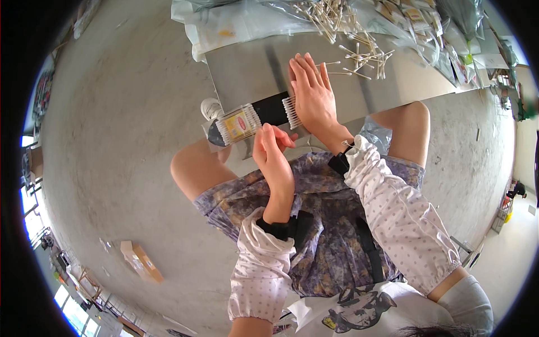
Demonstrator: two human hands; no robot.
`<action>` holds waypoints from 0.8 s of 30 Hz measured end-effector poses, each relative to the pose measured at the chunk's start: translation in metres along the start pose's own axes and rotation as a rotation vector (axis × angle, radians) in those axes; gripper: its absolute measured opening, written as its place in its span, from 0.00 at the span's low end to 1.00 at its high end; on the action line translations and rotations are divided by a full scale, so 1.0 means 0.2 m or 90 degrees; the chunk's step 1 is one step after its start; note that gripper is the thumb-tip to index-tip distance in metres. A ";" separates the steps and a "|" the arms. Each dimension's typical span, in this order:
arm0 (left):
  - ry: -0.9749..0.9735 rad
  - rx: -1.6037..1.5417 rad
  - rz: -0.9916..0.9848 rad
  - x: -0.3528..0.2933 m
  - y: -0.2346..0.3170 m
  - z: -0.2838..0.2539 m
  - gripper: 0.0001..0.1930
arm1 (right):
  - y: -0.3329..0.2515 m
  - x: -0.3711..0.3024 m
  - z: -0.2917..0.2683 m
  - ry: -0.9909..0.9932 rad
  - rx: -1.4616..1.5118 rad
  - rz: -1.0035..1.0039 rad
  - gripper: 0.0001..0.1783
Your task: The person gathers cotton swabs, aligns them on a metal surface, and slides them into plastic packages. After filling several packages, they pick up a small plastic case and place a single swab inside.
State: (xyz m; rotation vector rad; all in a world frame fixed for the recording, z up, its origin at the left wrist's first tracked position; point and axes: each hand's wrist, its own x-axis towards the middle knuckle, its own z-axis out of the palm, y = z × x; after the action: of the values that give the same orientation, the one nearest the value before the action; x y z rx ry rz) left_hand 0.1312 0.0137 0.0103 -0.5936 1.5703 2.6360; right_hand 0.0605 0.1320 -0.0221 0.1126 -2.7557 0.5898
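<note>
Pressing right hand [312, 96] flat, fingers spread, on cotton swab row [291, 112] at bench [247, 70] edge. Left hand [272, 153] loosely curled beside filled swab pack [238, 124], holding nothing I see. Swabs light, thin, roll easily; I judge grip pack by sides.

Yellow-red labelled swab pack [238, 124] at the table's [247, 67] near edge.

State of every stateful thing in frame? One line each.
left hand: open, fingers at the end of the swab bundle
right hand: flat, palm down on a row of swabs
swab bundle: banded with a label, lying on the table edge
loose swabs: scattered on the metal table
</note>
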 end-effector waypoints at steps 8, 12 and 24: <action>-0.001 -0.082 -0.121 0.05 0.01 -0.02 0.22 | 0.00 -0.01 0.03 -0.031 0.007 -0.021 0.26; -0.001 -0.068 -0.117 0.06 0.01 -0.01 0.20 | -0.01 -0.01 0.02 -0.040 0.022 -0.019 0.26; -0.014 -0.112 0.135 0.13 0.02 0.06 0.23 | -0.02 0.00 0.04 -0.028 -0.022 -0.047 0.27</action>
State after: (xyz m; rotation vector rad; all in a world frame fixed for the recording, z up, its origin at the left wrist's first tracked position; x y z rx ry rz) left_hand 0.1023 0.0165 0.0100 -0.4236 1.4821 2.9473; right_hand 0.0588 0.1254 -0.0267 0.2219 -2.7890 0.5256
